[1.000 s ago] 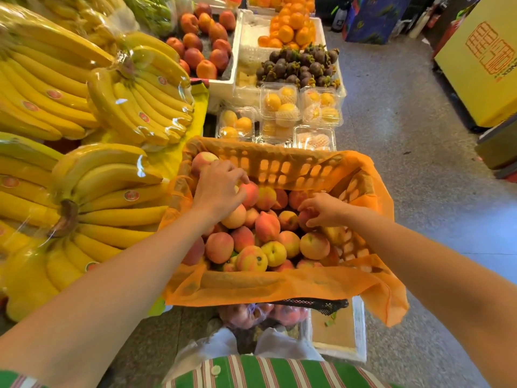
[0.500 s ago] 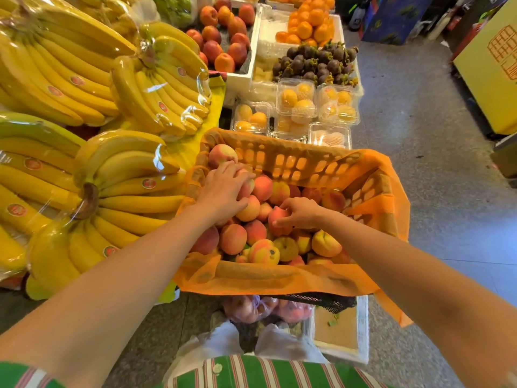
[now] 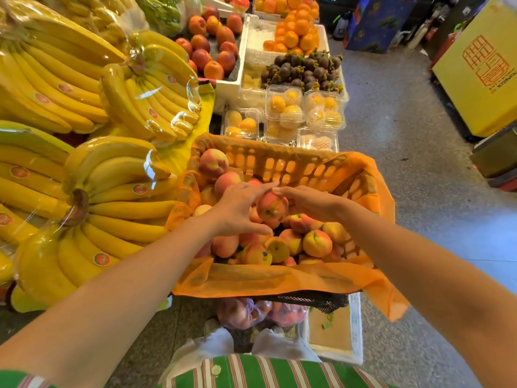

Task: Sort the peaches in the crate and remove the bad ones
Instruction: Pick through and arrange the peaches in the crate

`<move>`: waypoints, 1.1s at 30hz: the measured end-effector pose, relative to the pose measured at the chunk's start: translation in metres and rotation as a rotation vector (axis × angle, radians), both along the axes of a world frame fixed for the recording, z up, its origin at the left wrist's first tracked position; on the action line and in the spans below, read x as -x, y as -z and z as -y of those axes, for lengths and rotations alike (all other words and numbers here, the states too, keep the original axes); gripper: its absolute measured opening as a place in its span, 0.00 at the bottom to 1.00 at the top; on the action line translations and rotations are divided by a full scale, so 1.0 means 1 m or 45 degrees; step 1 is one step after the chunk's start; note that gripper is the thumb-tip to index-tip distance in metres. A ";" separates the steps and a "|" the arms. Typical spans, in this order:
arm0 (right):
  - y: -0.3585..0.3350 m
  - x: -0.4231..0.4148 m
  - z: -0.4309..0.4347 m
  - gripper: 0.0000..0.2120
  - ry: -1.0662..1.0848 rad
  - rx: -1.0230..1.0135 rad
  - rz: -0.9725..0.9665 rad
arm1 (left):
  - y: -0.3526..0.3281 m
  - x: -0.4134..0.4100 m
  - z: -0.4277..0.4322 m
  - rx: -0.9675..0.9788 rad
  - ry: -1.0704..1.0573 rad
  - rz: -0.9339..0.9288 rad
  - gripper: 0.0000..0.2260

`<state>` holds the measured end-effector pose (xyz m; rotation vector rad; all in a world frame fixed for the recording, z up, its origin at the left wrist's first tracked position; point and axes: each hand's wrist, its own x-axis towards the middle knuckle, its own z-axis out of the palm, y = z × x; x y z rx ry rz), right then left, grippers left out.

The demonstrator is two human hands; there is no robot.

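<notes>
A yellow-covered bench (image 3: 205,107) loaded with wrapped yellow banana bunches (image 3: 112,191) runs along the left, and just beside it sits the orange slatted plastic crate (image 3: 279,163), lined with an orange mesh cloth (image 3: 279,278) that hangs over its near rim. The crate holds a heap of blush-and-yellow peaches (image 3: 317,243), deepest along the left and near sides. A clear plastic bag (image 3: 246,312) of similar fruit lies on the floor below the crate; whether that is where rejects go cannot be told. The step in hand looks like checking one fruit: a red-and-yellow round peach (image 3: 272,206) is lifted clear above the middle of the heap with its stem hollow facing the camera. To do it well, the peach should be turned slowly so every side shows, held lightly enough not to bruise it, and soft spots, splits or dark patches looked for before it goes back or out. The peach sits between the two hands. The left hand (image 3: 237,208) curves round its left side, forefinger over the top and thumb underneath, while the right hand (image 3: 310,201) holds it from the far right, fingertips on its crown, meeting the left forefinger there.
</notes>
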<state>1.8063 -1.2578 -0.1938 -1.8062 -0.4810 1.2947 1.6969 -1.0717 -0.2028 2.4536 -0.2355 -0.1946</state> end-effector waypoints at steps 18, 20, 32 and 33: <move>0.031 0.049 -0.025 0.17 -0.597 0.511 0.444 | -0.008 0.043 -0.025 0.176 -0.345 -0.103 0.35; 0.035 0.053 -0.032 0.25 -0.637 0.559 0.529 | -0.007 0.045 -0.027 0.195 -0.352 -0.113 0.34; 0.030 0.046 -0.028 0.26 -0.557 0.468 0.402 | -0.005 0.046 -0.031 0.192 -0.353 -0.183 0.32; 0.026 0.042 -0.025 0.25 -0.510 0.441 0.332 | -0.004 0.046 -0.031 0.198 -0.358 -0.187 0.32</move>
